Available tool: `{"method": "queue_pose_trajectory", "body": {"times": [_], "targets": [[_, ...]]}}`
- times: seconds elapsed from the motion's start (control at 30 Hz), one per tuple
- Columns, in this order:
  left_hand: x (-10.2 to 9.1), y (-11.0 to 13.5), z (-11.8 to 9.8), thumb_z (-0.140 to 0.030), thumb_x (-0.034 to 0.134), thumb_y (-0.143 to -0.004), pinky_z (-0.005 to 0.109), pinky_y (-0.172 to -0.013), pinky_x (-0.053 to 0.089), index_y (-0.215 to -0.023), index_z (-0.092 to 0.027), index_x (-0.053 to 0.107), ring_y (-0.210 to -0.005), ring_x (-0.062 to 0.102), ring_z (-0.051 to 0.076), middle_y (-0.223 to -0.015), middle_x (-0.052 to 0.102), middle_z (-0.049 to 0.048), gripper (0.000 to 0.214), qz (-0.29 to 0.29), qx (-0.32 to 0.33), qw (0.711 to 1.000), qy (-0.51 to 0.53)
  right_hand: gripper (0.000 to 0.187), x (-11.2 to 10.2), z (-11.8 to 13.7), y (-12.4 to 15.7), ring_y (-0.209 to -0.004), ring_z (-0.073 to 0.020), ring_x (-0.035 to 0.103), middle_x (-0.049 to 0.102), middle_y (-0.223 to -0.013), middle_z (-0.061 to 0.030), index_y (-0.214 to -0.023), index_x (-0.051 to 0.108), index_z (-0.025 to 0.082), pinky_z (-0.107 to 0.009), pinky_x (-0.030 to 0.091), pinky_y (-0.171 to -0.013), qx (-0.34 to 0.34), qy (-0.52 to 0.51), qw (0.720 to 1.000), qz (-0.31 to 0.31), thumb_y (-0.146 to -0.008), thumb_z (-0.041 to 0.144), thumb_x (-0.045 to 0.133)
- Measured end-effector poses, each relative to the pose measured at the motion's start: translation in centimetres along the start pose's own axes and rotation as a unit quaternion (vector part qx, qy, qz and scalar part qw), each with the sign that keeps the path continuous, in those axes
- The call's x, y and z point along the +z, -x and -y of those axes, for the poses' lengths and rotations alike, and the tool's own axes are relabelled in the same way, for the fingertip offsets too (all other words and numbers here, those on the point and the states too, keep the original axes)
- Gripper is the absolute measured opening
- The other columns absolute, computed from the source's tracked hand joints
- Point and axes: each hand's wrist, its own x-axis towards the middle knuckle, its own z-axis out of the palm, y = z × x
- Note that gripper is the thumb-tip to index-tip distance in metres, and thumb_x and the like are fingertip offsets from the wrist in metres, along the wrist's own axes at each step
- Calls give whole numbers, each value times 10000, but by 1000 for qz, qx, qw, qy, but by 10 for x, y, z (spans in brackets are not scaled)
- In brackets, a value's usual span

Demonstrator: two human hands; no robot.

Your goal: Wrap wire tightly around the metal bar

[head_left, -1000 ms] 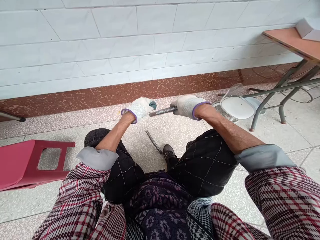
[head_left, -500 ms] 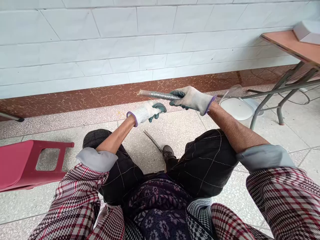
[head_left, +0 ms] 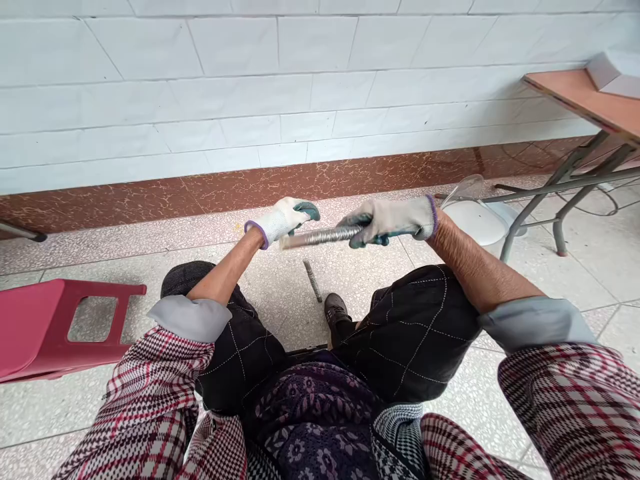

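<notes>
The wall [head_left: 225, 100] ahead of you is white tile above a brown, marbled skirting; the speckled floor [head_left: 270, 280] lies below. A red stool [head_left: 30, 320] with a rectangular cut-out stands at your left. Your right hand [head_left: 387, 223], in a knit glove with dark-green coating, has its fingers closed around a straight, slender rod [head_left: 325, 236], silvery and ridged, its free end dull tan. That end lies beside your left hand [head_left: 284, 223], likewise gloved, fingers curved; contact cannot be determined. A similar rod piece [head_left: 313, 280] lies on the floor near your shoe [head_left: 335, 308].
</notes>
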Motion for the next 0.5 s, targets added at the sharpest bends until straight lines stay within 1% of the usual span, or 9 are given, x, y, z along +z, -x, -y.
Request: {"method": "queue_pose_trajectory", "body": {"times": [0.07,0.1,0.17,0.2,0.27,0.33,0.4,0.43,0.5], "targets": [[11,3,-1,-64,683,-763,243,-444,293,-743,-194,720,-472,435,103,-573,595,-3,136,-1,-2,1000,1,349,-3,11,1,-560,-124,538,665,-720,-4,-1016,785,192,-252,432,-469,-24,-71,997,2,-725,378,831],[17,5,-1,-65,685,-764,250,-438,278,-735,-192,716,-456,419,104,-557,577,-3,134,1,0,1000,5,350,-4,15,-1,-545,-111,511,650,-720,-4,-1055,770,174,-246,422,-458,-25,-103,994,-17,-756,353,800],[27,8,-1,-58,685,-749,262,-431,248,-731,-187,721,-438,398,106,-547,570,5,135,11,6,1000,7,335,-4,19,-11,-551,-111,494,635,-734,-15,-1105,748,147,-256,421,-467,-11,-111,989,-94,-812,310,744],[29,10,0,-54,681,-740,265,-431,241,-739,-185,729,-439,402,109,-550,576,11,139,21,7,1000,6,321,-3,18,-18,-570,-122,507,639,-747,-26,-1108,746,141,-270,433,-490,7,-70,988,-138,-831,303,729],[26,11,1,-56,673,-735,264,-437,239,-777,-186,749,-449,424,117,-564,594,18,156,40,2,999,-4,331,0,13,-33,-707,-173,602,697,-865,-54,-1158,748,180,-311,485,-619,20,92,980,-178,-849,295,720],[16,9,1,-42,668,-722,258,-440,235,-801,-183,762,-443,418,109,-543,576,6,187,44,-20,999,10,314,5,5,-45,-845,-237,659,731,-972,-82,-1173,753,213,-371,496,-734,44,248,955,-156,-885,315,684],[1,3,-1,-24,659,-698,260,-438,218,-740,-191,742,-429,380,100,-506,529,-15,191,27,-41,999,21,271,10,-1,-51,-885,-260,681,740,-972,-82,-1146,764,246,-384,488,-750,53,312,941,-124,-904,302,658],[-6,0,-3,-21,653,-687,261,-439,216,-720,-196,739,-435,375,100,-502,519,-19,198,19,-40,999,21,229,12,-3,-51,-875,-261,684,739,-925,-73,-1085,779,255,-382,486,-744,66,302,945,-110,-877,269,683],[-19,-8,-8,-25,648,-668,264,-440,219,-685,-206,739,-456,386,110,-509,511,-14,203,9,-39,999,11,160,15,-4,-49,-843,-247,682,730,-851,-49,-981,786,257,-367,495,-724,67,199,975,-74,-837,211,731]]}}
